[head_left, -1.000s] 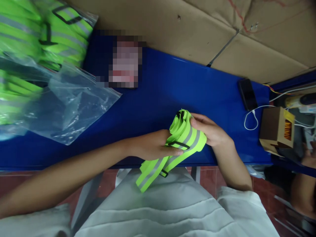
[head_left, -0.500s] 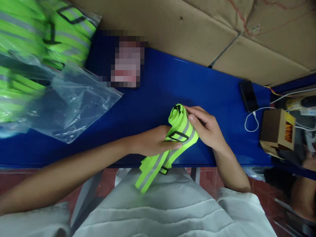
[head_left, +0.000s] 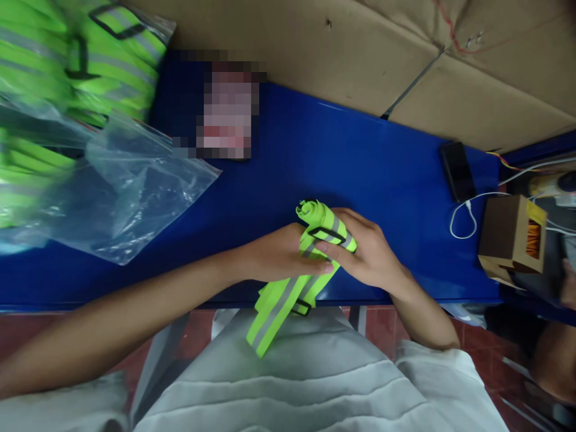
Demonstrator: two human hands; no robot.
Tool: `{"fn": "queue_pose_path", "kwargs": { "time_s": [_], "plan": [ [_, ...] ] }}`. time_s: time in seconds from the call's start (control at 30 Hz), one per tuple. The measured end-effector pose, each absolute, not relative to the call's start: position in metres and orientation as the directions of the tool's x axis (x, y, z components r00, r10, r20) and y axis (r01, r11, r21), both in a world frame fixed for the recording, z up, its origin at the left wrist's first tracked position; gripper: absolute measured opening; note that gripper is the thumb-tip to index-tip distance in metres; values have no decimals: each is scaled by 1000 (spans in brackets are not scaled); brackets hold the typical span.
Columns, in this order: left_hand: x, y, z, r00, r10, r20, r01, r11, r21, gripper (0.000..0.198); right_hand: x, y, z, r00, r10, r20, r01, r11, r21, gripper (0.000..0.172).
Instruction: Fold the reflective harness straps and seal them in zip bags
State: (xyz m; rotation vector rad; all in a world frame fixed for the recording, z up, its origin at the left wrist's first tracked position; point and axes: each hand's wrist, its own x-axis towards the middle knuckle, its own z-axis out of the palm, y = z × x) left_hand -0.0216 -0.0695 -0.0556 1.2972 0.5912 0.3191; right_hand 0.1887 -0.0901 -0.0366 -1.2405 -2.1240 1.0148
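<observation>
A neon-green reflective strap [head_left: 324,217] with grey stripes and black buckles is partly rolled up between my two hands, above the front edge of the blue table. My left hand [head_left: 288,255] is closed on the strap from the left, thumb lying across it and fingers hidden behind. From the right, my right hand [head_left: 366,249] wraps round the roll, with its thumb on the front near the upper black buckle [head_left: 327,234]. The loose end hangs down over my lap, with another black buckle beside it.
Clear plastic bags [head_left: 144,198] and bundled green straps [head_left: 119,66] lie at the left. A phone [head_left: 456,171], a white cable and a small cardboard box [head_left: 510,234] sit at the right. Large brown cardboard [head_left: 360,60] lines the back. Part of another person shows at the right edge.
My right hand has moved left and wrapped further round the roll, its thumb now over the front. The roll has tipped to the left and its upper buckle sits higher.
</observation>
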Motion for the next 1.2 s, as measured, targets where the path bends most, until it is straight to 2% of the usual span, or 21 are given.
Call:
{"fn": "queue_pose_path", "kwargs": {
  "time_s": [0.1,0.27,0.4,0.53,0.7,0.9,1.07,1.2],
  "plan": [
    [-21,-70,-58,796,534,-285,108,338,935,32,188,-90,-37,-409,912,34,516,262,-816,26],
    [-22,-72,-55,742,527,-415,125,500,857,42,187,-90,-39,-314,949,-7,501,160,-850,26],
    [-24,-73,-49,722,392,-569,140,724,676,40,186,-92,-41,-250,968,17,487,140,-862,21],
    [-23,-75,-43,697,353,-624,120,801,587,30,185,-94,-39,-228,971,67,489,174,-855,16],
    [-21,-79,-40,678,360,-641,172,770,614,24,185,-94,-35,-211,967,141,526,234,-817,12],
    [-22,-79,-44,694,389,-606,195,708,679,29,186,-92,-38,-184,983,22,404,96,-910,17],
    [-24,-74,-45,706,481,-520,172,596,784,29,186,-93,-35,-160,987,20,376,80,-923,23],
    [-28,-71,-43,718,492,-493,195,538,820,32,187,-93,-33,-137,989,-50,350,1,-937,32]
  ]
}}
